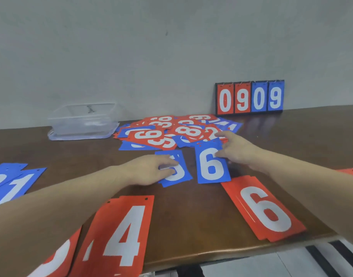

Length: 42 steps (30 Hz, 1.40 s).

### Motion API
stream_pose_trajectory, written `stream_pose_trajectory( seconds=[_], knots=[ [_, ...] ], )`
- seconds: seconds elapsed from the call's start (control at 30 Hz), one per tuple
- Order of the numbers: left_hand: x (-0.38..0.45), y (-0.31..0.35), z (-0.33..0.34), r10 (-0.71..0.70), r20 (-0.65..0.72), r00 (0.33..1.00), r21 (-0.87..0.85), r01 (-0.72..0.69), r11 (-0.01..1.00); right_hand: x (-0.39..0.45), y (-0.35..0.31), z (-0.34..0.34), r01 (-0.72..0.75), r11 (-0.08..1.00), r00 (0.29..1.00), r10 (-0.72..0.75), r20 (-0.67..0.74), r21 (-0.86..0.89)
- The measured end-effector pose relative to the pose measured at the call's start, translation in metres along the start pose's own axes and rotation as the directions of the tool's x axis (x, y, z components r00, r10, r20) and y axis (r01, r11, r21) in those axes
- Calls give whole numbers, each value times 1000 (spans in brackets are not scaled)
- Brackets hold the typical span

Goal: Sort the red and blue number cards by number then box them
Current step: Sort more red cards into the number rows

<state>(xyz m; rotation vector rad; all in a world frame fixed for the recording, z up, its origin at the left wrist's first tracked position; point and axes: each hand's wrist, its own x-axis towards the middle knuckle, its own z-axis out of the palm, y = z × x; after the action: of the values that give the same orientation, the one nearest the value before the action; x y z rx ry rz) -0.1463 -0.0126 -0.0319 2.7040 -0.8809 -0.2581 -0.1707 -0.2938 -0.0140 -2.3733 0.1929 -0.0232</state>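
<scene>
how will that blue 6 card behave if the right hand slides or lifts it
The blue 6 card looks thin and flat, so probably light and slightly bendy. On the glossy table it should slide easily. Lying flush, its edge may be hard for the right hand to lift.

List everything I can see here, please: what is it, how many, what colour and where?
table: one, dark brown, under everything.
box: one, clear plastic, far left by the wall.
scoreboard: one, red and blue, reads 0909, against the wall.
card heap: many, red and blue mixed, table centre.
blue 6: one, under the right hand.
blue stack: a few, under the left hand.
red 6: near right edge.
red 4: near edge, centre.
blue 1s: left edge.
left hand: resting on the blue stack.
right hand: fingers on the blue 6.
</scene>
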Motion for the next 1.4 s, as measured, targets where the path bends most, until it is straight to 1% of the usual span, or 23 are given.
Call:
stream_pose_trajectory(
  seconds=[0.1,0.17,0.23,0.3,0.37,0.43,0.53,0.6,0.7,0.87,0.93,0.97,1.03,1.1,1.17,1.23,1.33,1.4],
  knots=[
    [1,-1,2,29,23,999,27,-29,999,5,1,8,113,965,993,-114,8,-236],
    [-1,-3,1,34,18,999,39,-35,999,7,0,12,127,937,992,-122,36,-327],
    [-2,-5,-1,45,28,999,62,-47,997,8,1,14,131,916,991,-126,39,-378],
    [-1,-8,-3,50,26,998,76,-52,996,10,2,14,151,908,988,-153,26,-391],
    [3,-10,-6,41,-5,999,63,-40,997,12,4,13,168,906,984,-180,6,-389],
    [10,-14,-10,27,-66,997,25,-25,999,18,8,13,176,912,980,-197,-18,-369],
    [27,-23,-16,8,-207,978,-24,-13,1000,30,12,11,193,927,972,-226,-68,-320],
    [42,-31,-19,-38,-278,960,-48,25,999,41,14,10,212,929,964,-250,-93,-305],
    [65,-47,-22,-116,-346,931,-62,101,993,62,12,10,221,926,960,-262,-101,-307],
    [102,-80,-24,-262,-444,857,-117,235,965,105,0,20,222,920,966,-252,-53,-322],
    [113,-92,-22,-304,-456,837,-108,287,952,121,-5,26,241,902,963,-269,-29,-359],
    [116,-98,-20,-328,-437,837,-107,314,943,129,-7,29,248,894,962,-273,-14,-373],
    [121,-106,-16,-386,-354,852,-125,366,922,140,-8,32,266,882,960,-277,29,-388],
    [122,-110,-16,-412,-311,857,-153,382,911,149,-7,32,298,866,954,-289,84,-402],
    [122,-111,-16,-406,-320,856,-199,359,912,154,-3,30,332,839,943,-305,132,-431],
    [121,-110,-15,-378,-351,856,-213,320,923,154,0,28,362,790,932,-317,176,-494],
    [118,-108,-14,-353,-389,851,-204,294,934,151,-2,27,367,716,927,-336,168,-594],
    [116,-105,-15,-309,-428,849,-202,244,949,148,-5,27,377,685,918,-366,153,-623]
  ],
)
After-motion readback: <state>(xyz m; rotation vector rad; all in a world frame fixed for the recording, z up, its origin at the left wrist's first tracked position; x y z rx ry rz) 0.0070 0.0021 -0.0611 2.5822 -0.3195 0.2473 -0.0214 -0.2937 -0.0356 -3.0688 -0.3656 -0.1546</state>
